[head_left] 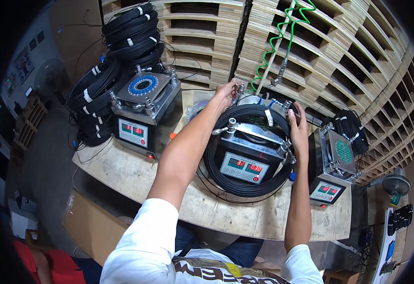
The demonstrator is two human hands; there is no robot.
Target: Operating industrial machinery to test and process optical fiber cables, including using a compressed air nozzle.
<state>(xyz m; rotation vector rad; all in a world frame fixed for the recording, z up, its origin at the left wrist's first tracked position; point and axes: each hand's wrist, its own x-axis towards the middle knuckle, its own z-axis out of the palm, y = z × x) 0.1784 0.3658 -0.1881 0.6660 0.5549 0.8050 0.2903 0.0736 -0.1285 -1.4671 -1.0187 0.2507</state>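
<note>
A ring of black cable (239,190) with a white tag lies around the middle tabletop machine (223,161), which has a lit red and green display and a metal plate on top. My left hand (226,93) is closed at the machine's far left corner, its fingers on a metal clamp post (241,89). At the far right corner my right hand (298,124) curls beside another metal post (286,105), with the cable ring close by. A dark part shows between its thumb and fingers, too little to name. Green pieces show inside the ring.
Similar machines stand left (133,124) and right (329,182) on the wooden table (216,215). Stacked black cable coils (130,35) rise at the left. Behind are wooden pallets (195,26) and a hanging green spiral air hose (269,49). A person in red (60,267) is at lower left.
</note>
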